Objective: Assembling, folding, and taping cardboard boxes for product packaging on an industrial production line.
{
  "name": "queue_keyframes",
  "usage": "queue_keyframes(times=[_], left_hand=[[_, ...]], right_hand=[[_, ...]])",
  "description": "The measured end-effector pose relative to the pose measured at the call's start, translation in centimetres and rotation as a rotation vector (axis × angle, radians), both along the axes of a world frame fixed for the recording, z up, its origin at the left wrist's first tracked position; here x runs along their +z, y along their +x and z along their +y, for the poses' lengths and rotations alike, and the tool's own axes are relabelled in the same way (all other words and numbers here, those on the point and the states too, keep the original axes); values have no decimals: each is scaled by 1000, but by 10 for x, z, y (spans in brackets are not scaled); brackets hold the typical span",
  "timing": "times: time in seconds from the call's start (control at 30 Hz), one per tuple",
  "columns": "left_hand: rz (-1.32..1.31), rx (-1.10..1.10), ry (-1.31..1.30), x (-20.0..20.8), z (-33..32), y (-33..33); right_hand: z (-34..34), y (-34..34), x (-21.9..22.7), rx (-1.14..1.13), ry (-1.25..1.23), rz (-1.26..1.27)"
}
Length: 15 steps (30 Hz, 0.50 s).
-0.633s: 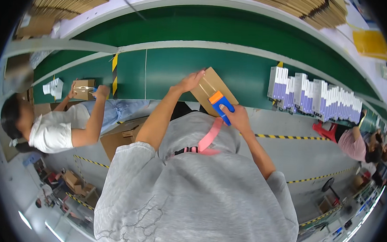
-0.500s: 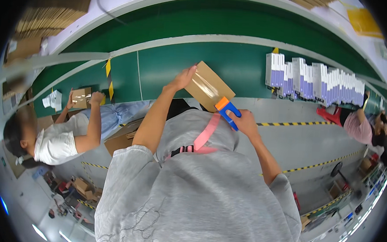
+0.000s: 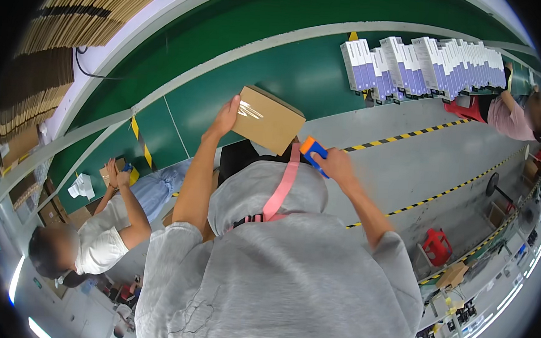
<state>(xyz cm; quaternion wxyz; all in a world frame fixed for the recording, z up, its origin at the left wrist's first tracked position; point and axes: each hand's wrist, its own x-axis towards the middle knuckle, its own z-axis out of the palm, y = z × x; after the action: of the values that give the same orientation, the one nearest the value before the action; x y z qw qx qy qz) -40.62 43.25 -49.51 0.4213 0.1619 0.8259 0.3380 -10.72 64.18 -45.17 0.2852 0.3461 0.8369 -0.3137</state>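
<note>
A brown cardboard box (image 3: 272, 124) is held tilted at the front edge of the green workbench. My left hand (image 3: 226, 115) grips it by the left side, fingers partly hidden behind it. Shiny clear tape (image 3: 249, 110) lies on the box face beside that hand. In my right hand (image 3: 339, 164) is a blue and orange tape dispenser (image 3: 313, 152), fingers wrapped round its handle. The dispenser's orange end is just off the box's lower right corner, apart from it.
White and purple cartons (image 3: 413, 69) stand in rows on the bench (image 3: 213, 88) to the right. At left, a co-worker (image 3: 101, 245) handles a small box (image 3: 114, 170). Flat cardboard stacks (image 3: 46, 87) rise at far left. Another person (image 3: 512, 112) is at far right.
The dispenser has come away from the box. The box has turned in my left hand, and less of the tape strip shows. The whole view has rotated somewhat.
</note>
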Motion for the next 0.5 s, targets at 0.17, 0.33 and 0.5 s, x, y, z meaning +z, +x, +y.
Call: queue_keyframes(times=[0.17, 0.33, 0.5], left_hand=[[-77, 36, -2, -33, -22, 2], [-684, 361, 88, -46, -40, -8], [-796, 409, 63, -58, -55, 5]], right_hand=[[-35, -42, 3, 76, 162, 25], [-56, -61, -5, 29, 208, 3], [-57, -63, -55, 83, 292, 79]])
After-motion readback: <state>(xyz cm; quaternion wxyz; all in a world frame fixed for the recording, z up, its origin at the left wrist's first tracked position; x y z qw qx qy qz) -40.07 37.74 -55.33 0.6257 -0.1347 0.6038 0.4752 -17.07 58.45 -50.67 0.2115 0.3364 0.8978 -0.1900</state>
